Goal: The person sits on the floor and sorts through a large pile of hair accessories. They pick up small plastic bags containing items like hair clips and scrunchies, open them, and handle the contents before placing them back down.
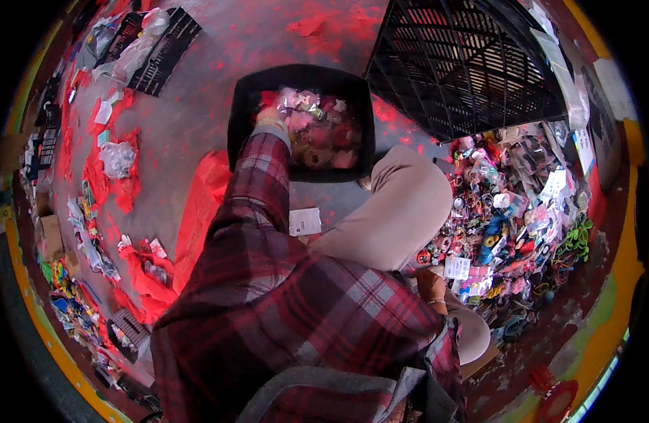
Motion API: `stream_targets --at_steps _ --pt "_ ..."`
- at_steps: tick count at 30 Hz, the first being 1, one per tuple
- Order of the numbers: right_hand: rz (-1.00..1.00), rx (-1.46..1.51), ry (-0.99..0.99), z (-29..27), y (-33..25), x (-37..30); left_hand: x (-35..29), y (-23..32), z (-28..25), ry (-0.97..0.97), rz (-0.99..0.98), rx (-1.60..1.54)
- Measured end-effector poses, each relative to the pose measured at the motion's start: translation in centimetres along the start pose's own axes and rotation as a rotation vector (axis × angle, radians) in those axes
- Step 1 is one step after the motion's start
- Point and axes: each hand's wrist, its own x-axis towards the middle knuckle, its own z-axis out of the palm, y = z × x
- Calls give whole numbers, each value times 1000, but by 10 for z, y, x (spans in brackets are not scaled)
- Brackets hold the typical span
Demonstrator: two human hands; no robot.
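Observation:
My left hand (271, 117) reaches down inside a black plastic tub (241, 120), at the left end of a heap of pink, red and pale flower-like pieces (321, 134), some in shiny clear wrap. Its fingers merge with the pieces, and their pose is hidden. Down by my bent knee, my right hand (430, 285) is closed with curled fingers. Whatever it may hold cannot be made out. Beside it, a white printed card (457, 268) lies at the edge of a large pile of small colourful accessories (500, 225).
A black slatted crate (472, 70) stands tilted behind the pile. Red sheeting (201, 211) lies left of my arm, and a white paper (304, 221) is below the tub. Another black crate (162, 53) with plastic bags is far left. Scattered packets line the left edge.

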Motion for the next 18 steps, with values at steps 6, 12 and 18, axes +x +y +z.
stream_targets --at_steps 6,12,18 --pt "-34 77 108 -14 5 24 -35 -41 44 -265 121 108" --pt "706 1082 246 -116 -20 27 -82 -5 46 76 436 554" --pt "-158 2794 406 -159 0 20 -200 145 -190 325 355 -1301"
